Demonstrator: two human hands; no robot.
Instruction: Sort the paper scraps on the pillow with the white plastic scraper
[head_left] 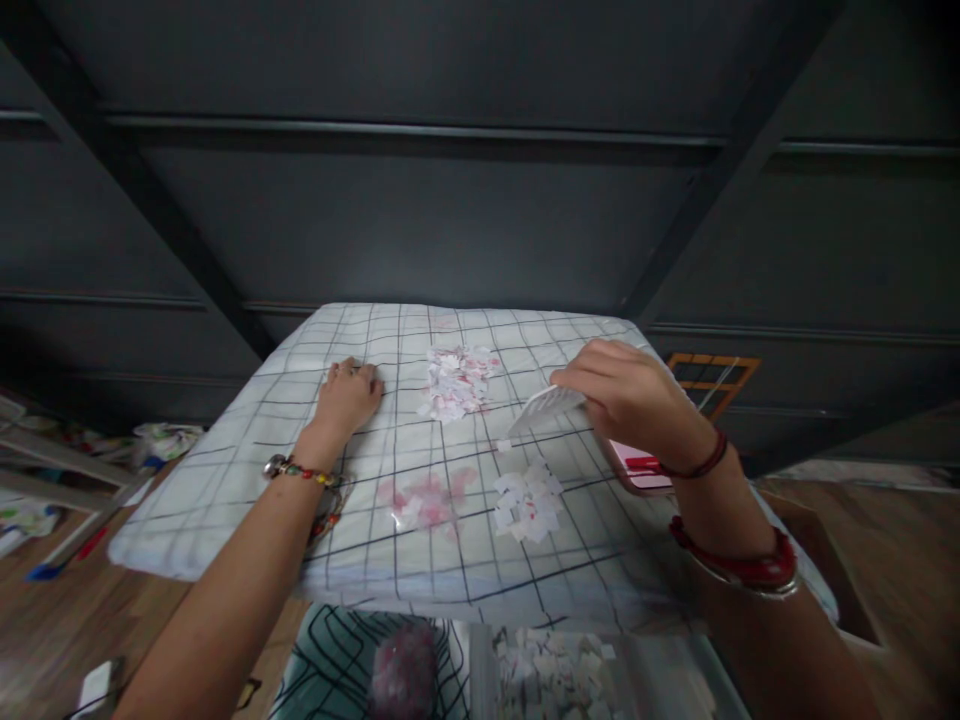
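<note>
My left hand (pixel 349 392) rests on the checked cloth of the table (pixel 285 440), fingers loosely spread, holding nothing. Between my right hand (pixel 622 390) and the tabletop is a thin white sheet-like piece (pixel 551 405) with faint ridges or slots, pinched at its top edge and tilted. Its exact kind is unclear. Just below its lower edge lies one small white scrap (pixel 503 445). A heap of white paper scraps with pink marks (pixel 457 380) lies between my hands. Nearer me are a smaller pile of white scraps (pixel 527 500) and some see-through pink pieces (pixel 431 500).
A pink flat object (pixel 641 465) with a red item on it lies partly under my right wrist. Below the table's near edge stand a clear container of scraps (pixel 555 670) and a bag of pinkish stuff (pixel 405 670). A dark panelled wall (pixel 420 220) rises behind.
</note>
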